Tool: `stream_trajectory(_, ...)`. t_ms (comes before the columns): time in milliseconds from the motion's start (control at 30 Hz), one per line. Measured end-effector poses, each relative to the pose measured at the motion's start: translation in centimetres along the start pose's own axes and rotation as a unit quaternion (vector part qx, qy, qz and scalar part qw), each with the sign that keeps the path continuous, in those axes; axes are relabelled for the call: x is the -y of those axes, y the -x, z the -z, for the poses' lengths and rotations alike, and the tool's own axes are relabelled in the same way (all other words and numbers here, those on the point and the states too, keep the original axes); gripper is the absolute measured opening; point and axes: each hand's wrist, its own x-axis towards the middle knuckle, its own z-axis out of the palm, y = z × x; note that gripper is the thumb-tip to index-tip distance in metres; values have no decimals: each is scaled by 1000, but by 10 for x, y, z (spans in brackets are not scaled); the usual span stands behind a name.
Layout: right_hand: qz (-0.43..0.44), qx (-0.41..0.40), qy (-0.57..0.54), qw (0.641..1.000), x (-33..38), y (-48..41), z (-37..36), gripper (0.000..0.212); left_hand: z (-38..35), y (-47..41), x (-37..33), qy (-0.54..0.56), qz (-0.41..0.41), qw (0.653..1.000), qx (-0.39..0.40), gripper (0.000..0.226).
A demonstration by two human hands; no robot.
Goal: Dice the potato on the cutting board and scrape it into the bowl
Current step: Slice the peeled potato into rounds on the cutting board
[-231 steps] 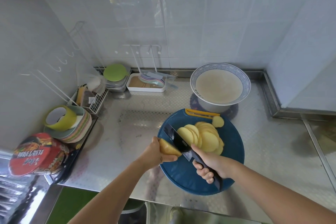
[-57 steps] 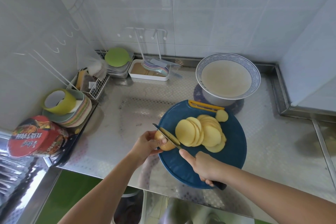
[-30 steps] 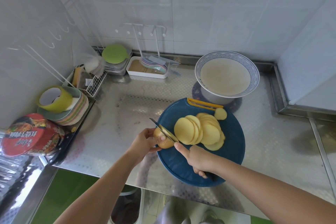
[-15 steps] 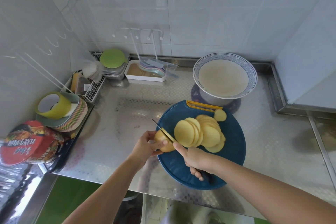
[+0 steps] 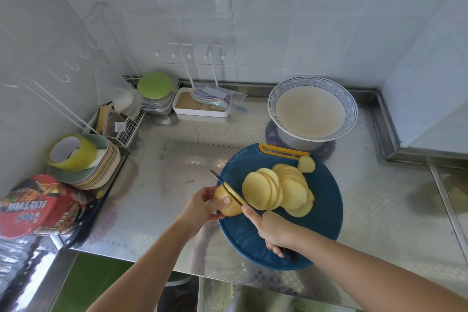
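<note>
A round blue cutting board [image 5: 326, 213] lies on the steel counter. My left hand [image 5: 200, 206] grips the remaining end of the potato [image 5: 226, 206] at the board's left edge. My right hand [image 5: 272, 229] holds the black-handled knife [image 5: 229, 191], its forefinger along the blade, which is cutting into that end piece. Several round potato slices [image 5: 276, 190] lie fanned out in the middle of the board, and one small end piece [image 5: 306, 164] sits near the yellow handle. A blue-rimmed white bowl [image 5: 312, 111] stands behind the board.
A red instant-noodle cup [image 5: 35, 206] and a stack of plates with a yellow-green ring [image 5: 83, 159] stand at the left. A wire basket [image 5: 119, 124], lidded containers [image 5: 157, 95] and a white tray of spoons [image 5: 202, 105] line the back wall. The counter's front edge is near my arms.
The knife has stayed at the potato end while my left hand keeps holding it; the blade sits slightly deeper in the piece. The slice stack has not moved.
</note>
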Motion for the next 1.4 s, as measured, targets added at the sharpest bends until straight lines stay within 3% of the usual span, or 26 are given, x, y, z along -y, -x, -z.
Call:
stream_trajectory(200,9,-14,1,1000,-5,-6,-4,80,7,-6,-2,-9,13,999,31,105)
stream_trajectory(367,36,-4,-52,998,-17,-12,-4,71,4,-6,-4,-23,15,999,38,92)
stream_trajectory(500,82,-4,-109,991,-24,-10,-2,67,5,-6,-5,-25,16,999,36,112)
stream_trajectory(667,177,-115,-78,974,-39,-6,-14,52,6,-5,-5,-10,14,999,30,115)
stream_trajectory(833,181,-171,18,968,-48,-1,-21,56,5,-1,-6,0,5,999,33,112)
stream_trajectory(900,178,-173,34,968,-50,0,-20,56,4,0,-5,5,3,999,32,101)
stream_trajectory(1000,172,-162,48,970,-53,-4,-19,59,1,2,-3,4,1,1000,30,79)
stream_trajectory(1100,163,-154,56,973,-54,-8,-20,60,-1,3,-3,0,-4,999,32,85)
stream_trajectory(1400,127,-130,38,983,-46,-10,-22,61,-3,3,-2,-8,-3,999,41,67)
